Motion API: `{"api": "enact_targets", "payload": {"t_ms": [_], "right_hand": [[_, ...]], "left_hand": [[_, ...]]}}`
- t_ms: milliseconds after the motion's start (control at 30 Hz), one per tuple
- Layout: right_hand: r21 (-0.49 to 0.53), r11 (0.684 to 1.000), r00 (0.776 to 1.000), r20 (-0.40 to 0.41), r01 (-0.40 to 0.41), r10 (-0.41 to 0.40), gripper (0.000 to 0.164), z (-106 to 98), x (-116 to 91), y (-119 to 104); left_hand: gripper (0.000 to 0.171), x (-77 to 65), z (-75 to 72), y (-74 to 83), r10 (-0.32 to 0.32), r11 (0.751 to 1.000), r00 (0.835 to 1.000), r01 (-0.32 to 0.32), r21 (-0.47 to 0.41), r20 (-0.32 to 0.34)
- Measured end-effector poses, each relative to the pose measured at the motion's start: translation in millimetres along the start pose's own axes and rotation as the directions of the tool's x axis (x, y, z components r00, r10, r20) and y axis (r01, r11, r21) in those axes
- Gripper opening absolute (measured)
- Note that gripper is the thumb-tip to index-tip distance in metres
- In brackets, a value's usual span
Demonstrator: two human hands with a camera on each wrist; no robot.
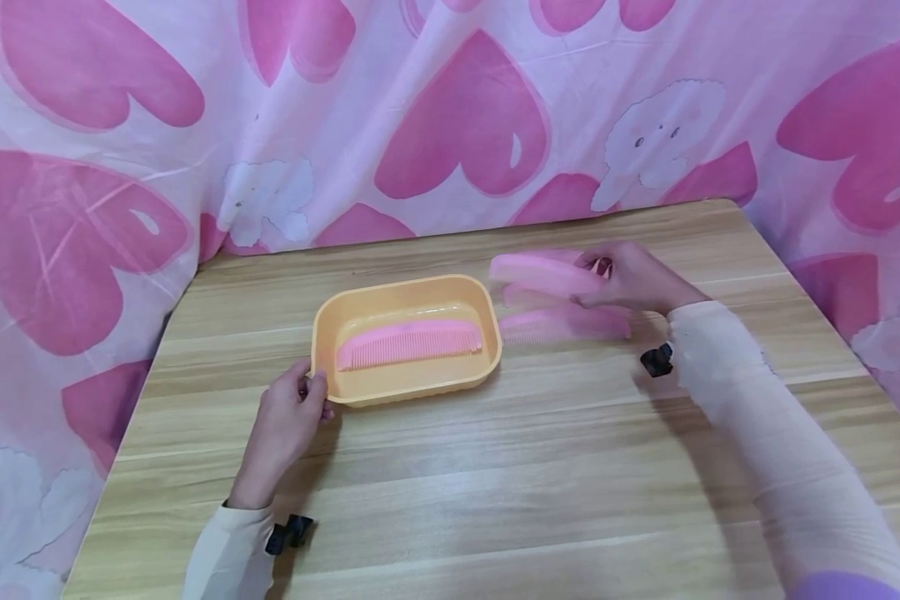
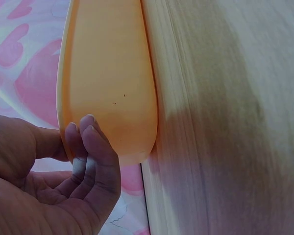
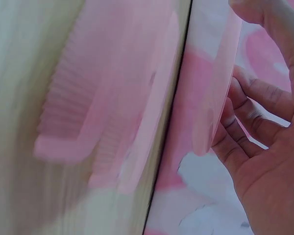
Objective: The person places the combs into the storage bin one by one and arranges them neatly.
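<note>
A shallow orange-yellow plastic tray (image 1: 405, 396) stands on the table, and one pink comb (image 1: 412, 343) lies inside it. My left hand (image 1: 288, 421) grips the tray's near left corner, thumb at the rim and fingers curled against the outer wall (image 2: 110, 63). Right of the tray, my right hand (image 1: 630, 279) pinches another pink comb (image 1: 532, 271) between thumb and fingers, above the table. In the right wrist view this held comb (image 3: 216, 105) appears edge-on. Beneath it lie more pink combs (image 1: 566, 325) on the wood, partly overlapping and blurred.
The wood-grain table (image 1: 450, 492) meets a pink heart-patterned curtain (image 1: 465, 125) along its back and sides. A small black clip-like piece (image 1: 657, 360) sits by the right sleeve (image 1: 757, 425), with a similar black piece (image 1: 291, 533) by the left one.
</note>
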State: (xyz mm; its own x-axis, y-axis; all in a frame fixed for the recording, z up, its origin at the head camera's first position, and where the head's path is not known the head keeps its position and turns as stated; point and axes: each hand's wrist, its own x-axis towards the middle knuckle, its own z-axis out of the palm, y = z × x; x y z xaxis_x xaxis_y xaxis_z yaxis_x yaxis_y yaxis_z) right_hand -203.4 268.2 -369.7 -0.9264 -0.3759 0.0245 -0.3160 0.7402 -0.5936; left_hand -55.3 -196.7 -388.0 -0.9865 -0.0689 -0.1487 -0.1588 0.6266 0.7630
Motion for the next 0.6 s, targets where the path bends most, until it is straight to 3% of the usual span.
{"api": "enact_targets", "payload": {"t_ms": [600], "right_hand": [[0.011, 0.984, 0.982, 0.059, 0.181, -0.181, 0.049, 27.0, 43.2, -64.5]], "left_hand": [[0.041, 0.1, -0.1, 1.3, -0.03, 1.0, 1.0, 0.03, 0.005, 0.007]]}}
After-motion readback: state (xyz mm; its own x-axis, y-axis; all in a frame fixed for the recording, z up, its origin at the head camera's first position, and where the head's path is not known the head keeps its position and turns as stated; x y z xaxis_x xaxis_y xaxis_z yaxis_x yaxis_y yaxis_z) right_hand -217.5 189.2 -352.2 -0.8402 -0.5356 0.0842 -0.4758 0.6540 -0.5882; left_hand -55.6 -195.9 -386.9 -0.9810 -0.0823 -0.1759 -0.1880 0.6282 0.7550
